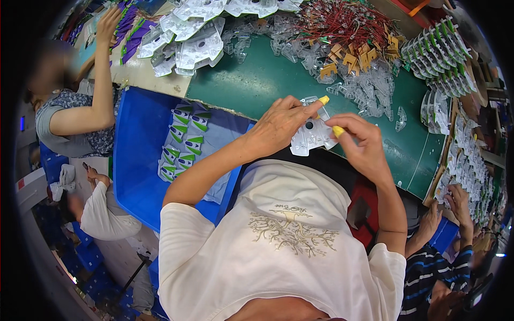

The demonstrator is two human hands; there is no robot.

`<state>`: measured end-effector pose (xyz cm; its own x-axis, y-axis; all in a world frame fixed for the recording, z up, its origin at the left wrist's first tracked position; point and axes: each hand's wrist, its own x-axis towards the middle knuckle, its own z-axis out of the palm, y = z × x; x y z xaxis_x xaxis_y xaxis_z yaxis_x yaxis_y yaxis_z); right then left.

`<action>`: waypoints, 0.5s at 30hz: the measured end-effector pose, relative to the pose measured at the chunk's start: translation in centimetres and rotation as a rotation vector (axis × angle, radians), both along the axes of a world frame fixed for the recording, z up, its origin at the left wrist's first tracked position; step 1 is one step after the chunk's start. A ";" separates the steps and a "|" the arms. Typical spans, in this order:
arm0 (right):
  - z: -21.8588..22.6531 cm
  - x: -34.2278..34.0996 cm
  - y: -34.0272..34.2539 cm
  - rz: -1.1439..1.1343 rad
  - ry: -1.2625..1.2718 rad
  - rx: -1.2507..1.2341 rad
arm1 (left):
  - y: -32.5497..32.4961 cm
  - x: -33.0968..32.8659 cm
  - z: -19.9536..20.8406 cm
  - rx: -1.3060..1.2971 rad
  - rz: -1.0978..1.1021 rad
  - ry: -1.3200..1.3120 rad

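At the near edge of the green work table (257, 80), a whitish-silver plastic housing (306, 140) with a dark round hole is held over my lap. My left hand (278, 124) grips it from above and the left, a yellow finger cover on one tip. From the right comes my right hand (367, 144), also with a yellow finger cover. Its thumb and forefinger are pinched together at the housing's right edge. Whatever lies between those fingertips is too hidden to make out.
Clear plastic pieces (369, 88) lie heaped beyond my hands, below red wires (348, 21) with orange-yellow pieces (350, 56). Similar housings (198, 48) are piled at the far left. A blue bin (136, 144) holds green-and-white parts (182, 134). Co-workers sit on both sides.
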<state>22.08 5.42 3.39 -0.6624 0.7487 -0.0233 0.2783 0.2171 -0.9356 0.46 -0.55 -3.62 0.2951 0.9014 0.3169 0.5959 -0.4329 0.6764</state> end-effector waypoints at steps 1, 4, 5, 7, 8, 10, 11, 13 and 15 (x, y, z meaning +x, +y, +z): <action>0.1 0.1 -0.1 -0.001 0.000 0.000 | 0.0 0.0 0.0 0.000 -0.001 0.000; 0.4 0.0 -0.5 0.047 0.009 0.084 | 0.0 0.0 -0.1 -0.035 -0.003 0.030; 0.6 -0.1 -1.1 0.060 -0.068 0.263 | -0.1 -0.1 -0.2 -0.027 -0.001 0.017; 0.2 -0.2 -2.4 0.026 -0.101 0.358 | -0.1 0.0 -0.2 -0.019 -0.005 0.000; -0.4 -0.3 -3.0 0.015 -0.111 0.409 | -0.1 -0.1 -0.2 -0.015 -0.009 -0.020; -1.8 -0.8 -4.1 -0.035 -0.088 0.459 | 0.0 0.0 -0.1 -0.012 -0.014 -0.041; -2.4 -0.8 -4.4 -0.041 -0.111 0.507 | 0.0 0.1 -0.1 -0.019 -0.018 -0.056; -3.9 -0.8 -4.7 -0.042 -0.127 0.620 | 0.0 0.0 -0.1 -0.026 -0.018 -0.068; -3.9 -0.3 -4.7 -0.040 -0.112 0.537 | 0.1 0.0 -0.3 -0.030 -0.025 -0.085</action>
<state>21.81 0.69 -0.55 -0.6485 0.6995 0.3003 0.3877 0.6430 -0.6605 0.43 -0.44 -3.88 0.2907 0.9036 0.3148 0.5251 -0.4257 0.7369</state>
